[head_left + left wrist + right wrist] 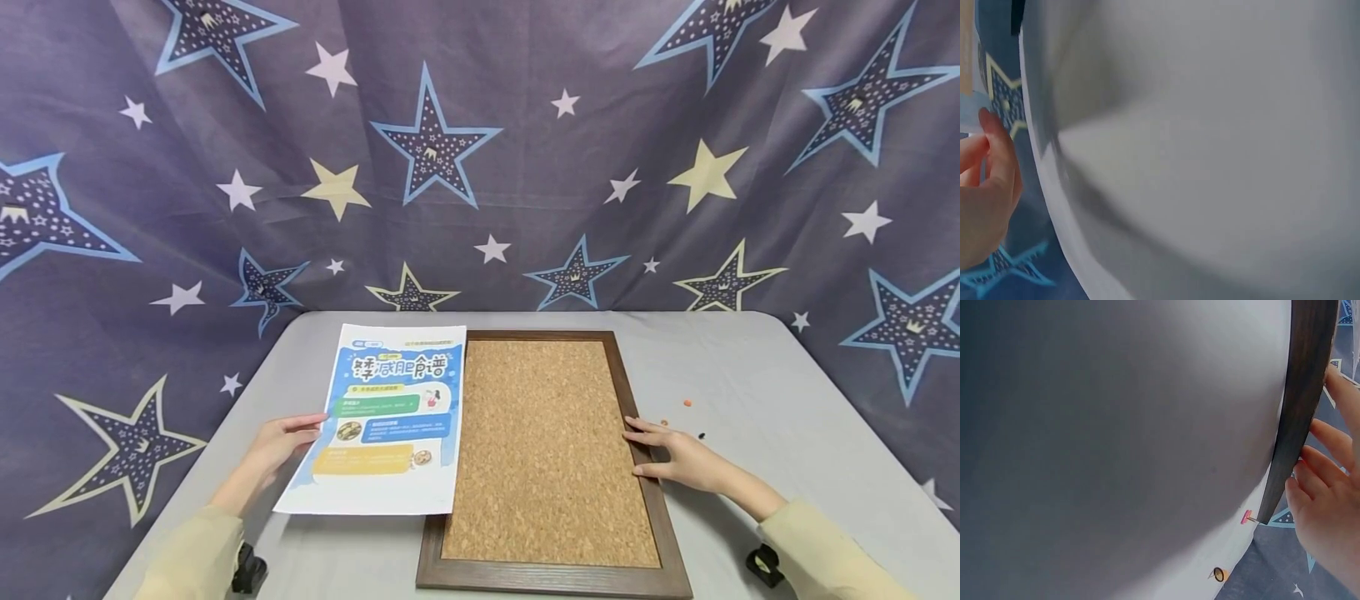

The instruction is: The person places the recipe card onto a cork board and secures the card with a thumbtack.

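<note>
At the left, my left hand (273, 450) pinches the left edge of a printed paper poster (397, 487) with blue, green and yellow text blocks. The poster is raised and slightly tilted, and it covers the left side of a cork board (555, 450). A dark brown wooden frame (555, 577) surrounds the cork. My right hand (682, 458) rests its spread fingers on the right side of that frame. In the right wrist view, the fingertips of the right hand (1325, 494) touch the frame's edge. In the left wrist view, only part of the left hand (988, 194) shows.
Small push pins lie to the right of the board: an orange one (687, 403), a tan one (664, 422) and a black one (702, 436). A light grey cloth covers the table (787, 400). Behind it hangs a dark star-patterned curtain (525, 225).
</note>
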Motion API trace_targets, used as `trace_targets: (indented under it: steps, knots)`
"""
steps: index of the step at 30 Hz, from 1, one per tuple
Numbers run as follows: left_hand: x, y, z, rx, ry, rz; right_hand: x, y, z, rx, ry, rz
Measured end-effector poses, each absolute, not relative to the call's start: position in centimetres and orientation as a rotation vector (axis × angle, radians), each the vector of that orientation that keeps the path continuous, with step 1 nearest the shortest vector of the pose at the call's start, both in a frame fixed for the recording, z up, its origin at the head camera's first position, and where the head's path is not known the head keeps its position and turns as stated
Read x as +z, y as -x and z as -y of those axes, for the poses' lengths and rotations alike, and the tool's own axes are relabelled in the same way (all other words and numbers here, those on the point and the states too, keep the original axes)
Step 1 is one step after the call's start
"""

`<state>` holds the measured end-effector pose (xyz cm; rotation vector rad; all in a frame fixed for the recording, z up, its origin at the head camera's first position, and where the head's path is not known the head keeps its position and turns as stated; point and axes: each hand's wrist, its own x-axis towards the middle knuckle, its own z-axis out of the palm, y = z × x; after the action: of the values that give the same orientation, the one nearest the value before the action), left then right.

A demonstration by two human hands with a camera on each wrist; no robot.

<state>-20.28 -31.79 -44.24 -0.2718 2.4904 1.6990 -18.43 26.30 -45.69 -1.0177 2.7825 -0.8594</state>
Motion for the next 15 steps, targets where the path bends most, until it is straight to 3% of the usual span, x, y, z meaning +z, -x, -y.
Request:
trace_targets:
  steps: [15]
  knots:
    - [-44.9,21.6,25.2,1.876,0.205,-2.457,-45.9,18.4,-26.4,-0.876,1.079,-2.815]
